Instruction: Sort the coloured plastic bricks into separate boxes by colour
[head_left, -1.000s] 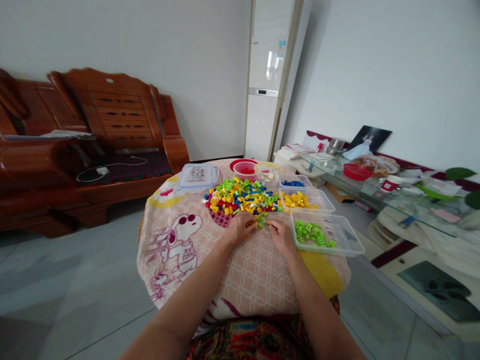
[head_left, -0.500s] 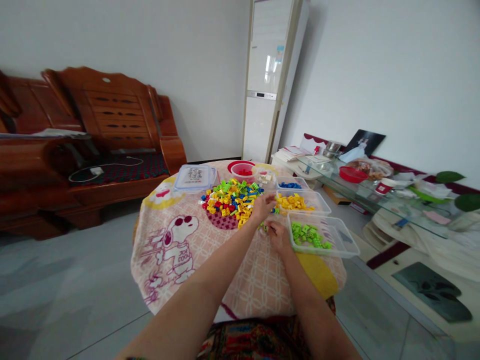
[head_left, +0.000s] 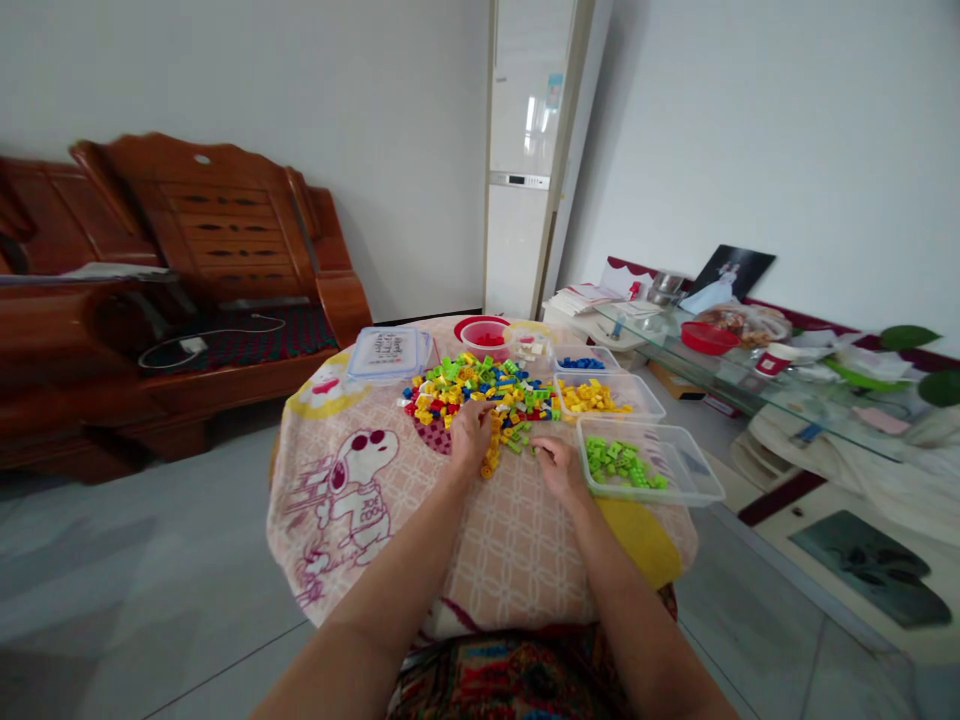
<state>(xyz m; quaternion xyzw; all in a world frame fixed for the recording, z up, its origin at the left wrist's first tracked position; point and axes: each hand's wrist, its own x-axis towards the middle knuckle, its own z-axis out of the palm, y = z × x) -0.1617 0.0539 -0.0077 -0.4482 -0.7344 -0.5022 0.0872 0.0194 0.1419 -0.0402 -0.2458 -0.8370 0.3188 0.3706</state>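
Note:
A mixed heap of toy building bricks (head_left: 457, 377) in yellow, green, blue, red and white lies on the round table. At its near edge is my left hand (head_left: 470, 438), fingers bent in among the bricks; whatever they hold is hidden. My right hand (head_left: 559, 464) rests just right of the heap, its fingers curled together beside a few loose green bricks (head_left: 517, 436). Close to it stands a clear box (head_left: 694, 490) with green bricks. Behind that are a box (head_left: 651, 399) of yellow bricks and a box (head_left: 609, 360) of blue ones.
A round tub (head_left: 472, 338) with red bricks and a few white bricks (head_left: 531, 349) sit at the back. Box lids (head_left: 386, 354) lie at the left on the patterned tablecloth (head_left: 517, 560). A cluttered glass shelf (head_left: 810, 410) runs along the right; a wooden sofa (head_left: 225, 220) stands left.
My left hand has moved left, from beside the yellow box to the near edge of the heap. The right hand stays near the green box, slightly shifted. The view has turned a little.

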